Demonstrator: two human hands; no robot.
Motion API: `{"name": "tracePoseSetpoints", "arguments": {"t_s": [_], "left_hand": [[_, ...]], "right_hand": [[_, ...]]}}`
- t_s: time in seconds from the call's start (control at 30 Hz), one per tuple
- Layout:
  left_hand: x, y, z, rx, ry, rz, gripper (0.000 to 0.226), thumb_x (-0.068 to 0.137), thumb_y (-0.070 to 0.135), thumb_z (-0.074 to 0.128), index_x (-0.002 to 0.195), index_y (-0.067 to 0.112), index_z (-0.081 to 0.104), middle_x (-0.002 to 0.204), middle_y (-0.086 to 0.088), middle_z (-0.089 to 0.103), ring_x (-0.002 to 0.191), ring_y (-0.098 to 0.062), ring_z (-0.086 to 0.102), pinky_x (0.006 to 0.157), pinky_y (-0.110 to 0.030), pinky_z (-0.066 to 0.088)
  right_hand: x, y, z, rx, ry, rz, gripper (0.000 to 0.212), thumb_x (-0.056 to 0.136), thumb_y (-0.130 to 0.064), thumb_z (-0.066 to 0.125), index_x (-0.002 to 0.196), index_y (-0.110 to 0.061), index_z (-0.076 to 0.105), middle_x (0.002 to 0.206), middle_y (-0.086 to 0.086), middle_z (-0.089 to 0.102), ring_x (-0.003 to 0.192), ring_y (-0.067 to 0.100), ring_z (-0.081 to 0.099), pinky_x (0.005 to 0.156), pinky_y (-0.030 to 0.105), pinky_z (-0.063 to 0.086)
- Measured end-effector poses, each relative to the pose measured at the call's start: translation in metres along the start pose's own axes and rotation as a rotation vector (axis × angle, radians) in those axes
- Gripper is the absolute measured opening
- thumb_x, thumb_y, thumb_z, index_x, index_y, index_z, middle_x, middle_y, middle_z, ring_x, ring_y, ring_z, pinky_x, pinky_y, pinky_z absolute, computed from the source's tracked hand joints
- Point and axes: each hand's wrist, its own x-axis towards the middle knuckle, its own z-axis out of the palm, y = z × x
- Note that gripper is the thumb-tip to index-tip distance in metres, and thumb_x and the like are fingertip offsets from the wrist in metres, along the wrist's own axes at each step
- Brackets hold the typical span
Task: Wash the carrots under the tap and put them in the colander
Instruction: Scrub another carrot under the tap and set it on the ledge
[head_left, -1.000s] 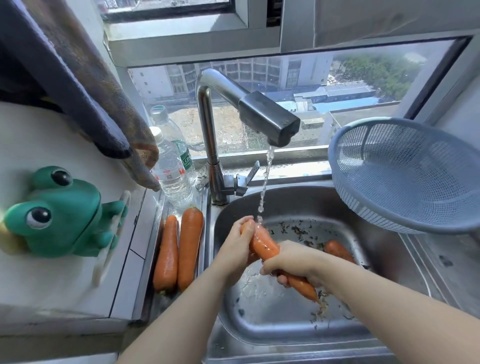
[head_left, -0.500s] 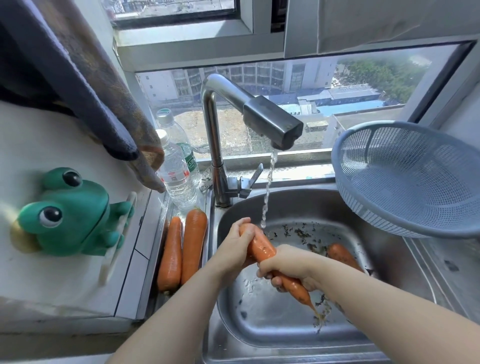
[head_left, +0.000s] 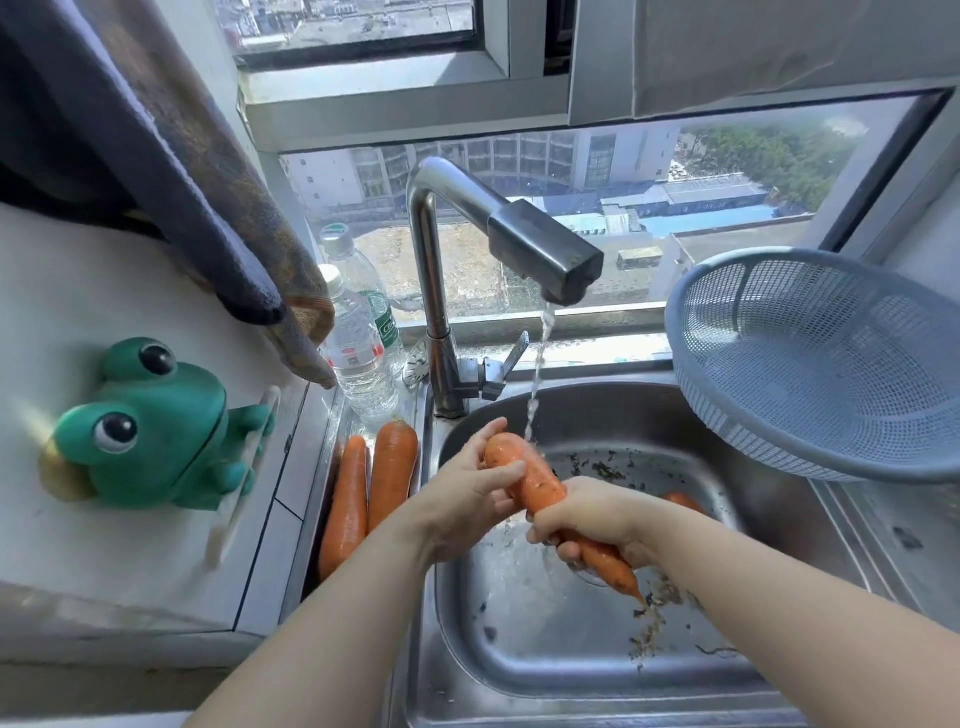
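Note:
Over the steel sink (head_left: 571, 670) I hold an orange carrot (head_left: 535, 478) with its thick end under the thin stream from the running tap (head_left: 545, 260). My left hand (head_left: 472, 483) wraps the thick upper end. My right hand (head_left: 592, 519) grips the lower half, and the tip sticks out below it. Another carrot (head_left: 683, 501) lies in the basin behind my right wrist, mostly hidden. Two more carrots (head_left: 371, 493) lie side by side on the ledge left of the sink. The blue-grey colander (head_left: 810, 364), with nothing in it, sits tilted at the sink's right rim.
Two plastic water bottles (head_left: 358, 353) stand left of the tap base. A green frog holder (head_left: 150, 426) hangs on the left wall, with dark cloths (head_left: 171, 171) above it. Bits of dirt lie in the basin. The tap lever (head_left: 511, 356) points up to the right.
My right hand has slid slightly along the carrot while the left keeps the thick end under the stream. The view has shifted a little.

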Motion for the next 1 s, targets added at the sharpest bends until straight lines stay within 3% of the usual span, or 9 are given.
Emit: {"name": "tracePoseSetpoints", "arguments": {"t_s": [0.07,0.23,0.4,0.57,0.67,0.77,0.83,0.9,1.0], "left_hand": [[-0.004,0.004,-0.001,-0.045,-0.02,0.003,0.066,0.086,-0.006,0.06,0.14,0.027,0.039,0.136,-0.02,0.041,0.111,-0.038,0.062,0.09,-0.045,0.055],[-0.001,0.002,0.02,0.259,0.215,0.104,0.049,0.089,0.012,0.066,0.129,0.031,0.044,0.127,-0.013,0.048,0.102,-0.031,0.06,0.088,-0.045,0.053],[-0.011,0.019,0.005,-0.008,0.007,0.017,0.068,0.089,-0.01,0.054,0.142,0.029,0.037,0.137,-0.02,0.045,0.101,-0.031,0.066,0.085,-0.04,0.057],[-0.009,0.014,0.025,0.29,0.295,0.166,0.044,0.089,0.014,0.065,0.128,0.028,0.048,0.126,-0.013,0.05,0.094,-0.025,0.062,0.062,-0.03,0.057],[-0.006,0.009,0.029,0.366,0.369,0.171,0.034,0.095,0.022,0.058,0.125,0.031,0.046,0.129,-0.01,0.05,0.098,-0.024,0.061,0.074,-0.035,0.058],[-0.009,0.014,0.017,0.094,0.132,0.052,0.055,0.094,0.002,0.055,0.138,0.03,0.038,0.135,-0.015,0.045,0.09,-0.026,0.067,0.068,-0.029,0.059],[-0.011,0.015,0.012,0.011,0.067,0.048,0.063,0.09,-0.007,0.055,0.141,0.028,0.038,0.135,-0.016,0.044,0.103,-0.033,0.066,0.081,-0.036,0.059],[-0.007,0.01,0.015,0.101,0.15,0.121,0.06,0.089,-0.001,0.06,0.14,0.025,0.041,0.132,-0.015,0.046,0.11,-0.035,0.062,0.089,-0.042,0.055],[-0.002,0.004,0.032,0.248,0.352,0.228,0.042,0.089,0.013,0.065,0.125,0.026,0.048,0.121,-0.009,0.052,0.099,-0.022,0.061,0.082,-0.039,0.057]], "right_hand": [[0.0,-0.002,-0.001,-0.018,0.0,-0.017,0.013,0.083,0.0,0.058,0.086,-0.008,0.049,0.06,0.002,0.049,0.043,0.008,0.043,0.043,0.019,0.039],[0.005,-0.005,0.003,-0.092,0.065,-0.048,0.009,0.079,-0.001,0.059,0.082,-0.006,0.052,0.057,0.001,0.051,0.043,0.01,0.045,0.045,0.022,0.04],[0.002,-0.009,-0.005,-0.11,0.018,-0.093,0.015,0.081,0.001,0.059,0.079,-0.01,0.05,0.052,-0.001,0.05,0.041,0.008,0.044,0.042,0.02,0.039],[0.003,-0.015,-0.001,-0.198,0.042,-0.112,0.012,0.08,0.0,0.058,0.079,-0.009,0.05,0.048,-0.002,0.049,0.042,0.009,0.045,0.042,0.02,0.038],[0.005,-0.015,-0.003,-0.226,0.033,-0.102,0.015,0.079,0.0,0.06,0.075,-0.01,0.049,0.049,-0.002,0.049,0.042,0.01,0.045,0.043,0.021,0.039],[0.003,-0.014,-0.011,-0.258,0.023,-0.087,0.014,0.08,-0.001,0.061,0.077,-0.009,0.05,0.052,0.0,0.049,0.042,0.009,0.045,0.046,0.022,0.04],[0.002,-0.016,-0.015,-0.279,0.029,-0.086,0.013,0.08,-0.001,0.062,0.079,-0.008,0.051,0.053,0.0,0.05,0.042,0.009,0.046,0.046,0.022,0.041],[0.003,-0.017,-0.014,-0.306,0.058,-0.099,0.012,0.078,-0.002,0.063,0.077,-0.008,0.052,0.053,0.0,0.052,0.043,0.011,0.047,0.048,0.023,0.042],[0.006,-0.017,-0.011,-0.361,0.112,-0.113,0.011,0.075,-0.003,0.063,0.072,-0.008,0.054,0.051,-0.002,0.053,0.044,0.013,0.049,0.05,0.026,0.044]]}}
